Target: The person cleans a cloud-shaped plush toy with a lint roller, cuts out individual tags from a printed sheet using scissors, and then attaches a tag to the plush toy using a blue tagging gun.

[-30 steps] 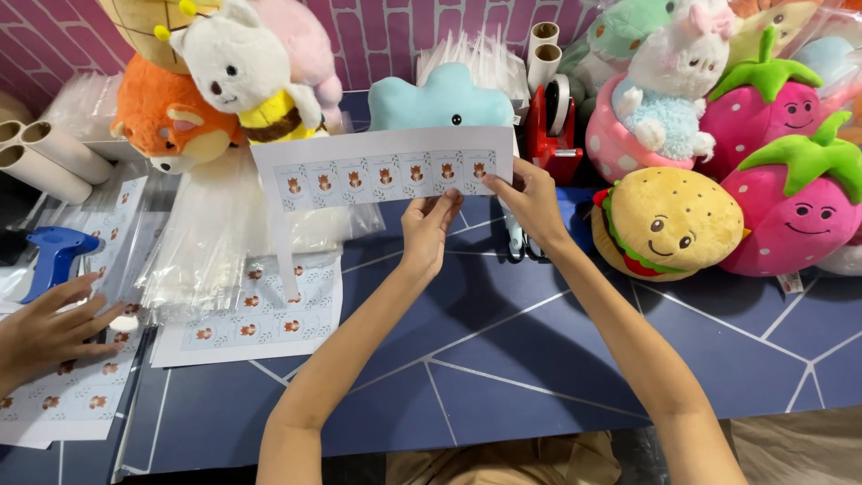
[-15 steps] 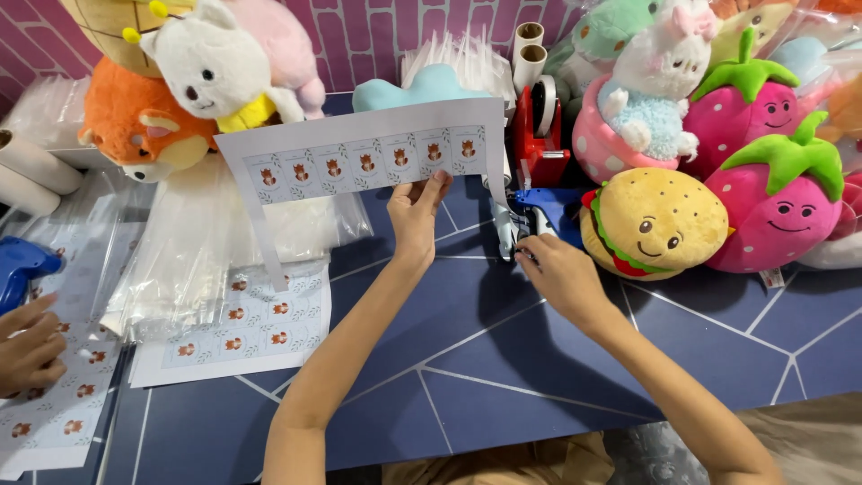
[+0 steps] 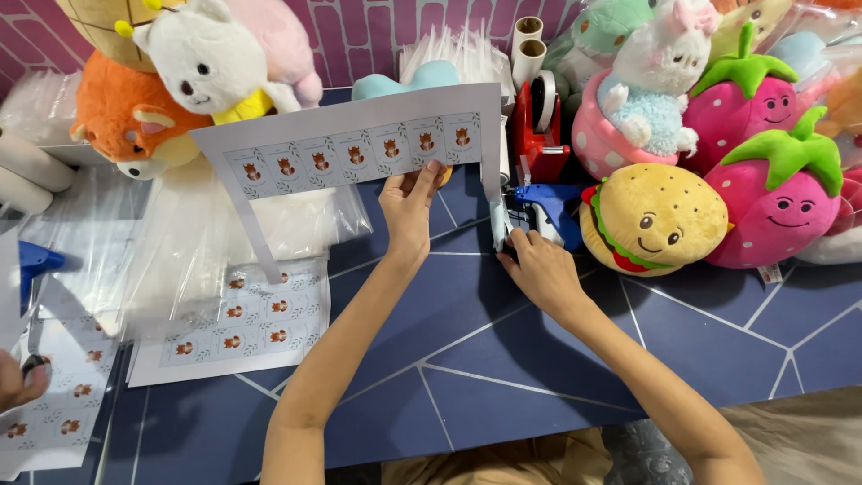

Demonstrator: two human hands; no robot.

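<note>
Head view, reading from the desk's left edge to its right. At the left edge another person's hand (image 3: 18, 382) rests on a flat sticker sheet (image 3: 54, 404); near it lie clear plastic bags (image 3: 171, 260) and a second sheet of fox stickers (image 3: 235, 321) flat on the desk (image 3: 467, 359). Above the desk's middle, the left hand (image 3: 409, 205) pinches the lower edge of a raised sticker strip (image 3: 350, 153), thumb in front and fingers behind; the strip is held by that one point alone, and two narrow paper tails hang from its ends, the right one reaching down to the right hand. The right hand (image 3: 537, 268), fingers curled, closes around the grip of a blue tagging gun (image 3: 543, 208) lying on the desk just in front of a red tape dispenser (image 3: 537, 126) and touching a burger plush (image 3: 654, 217); whether it is fully clamped cannot be told. Likely faults: the strip may sag, fold or tear at the pinch, since its long left side is unsupported; the hanging tails may snag on the gun or dispenser; lifting the gun may nudge the crowded plush toys along the far edge.
</note>
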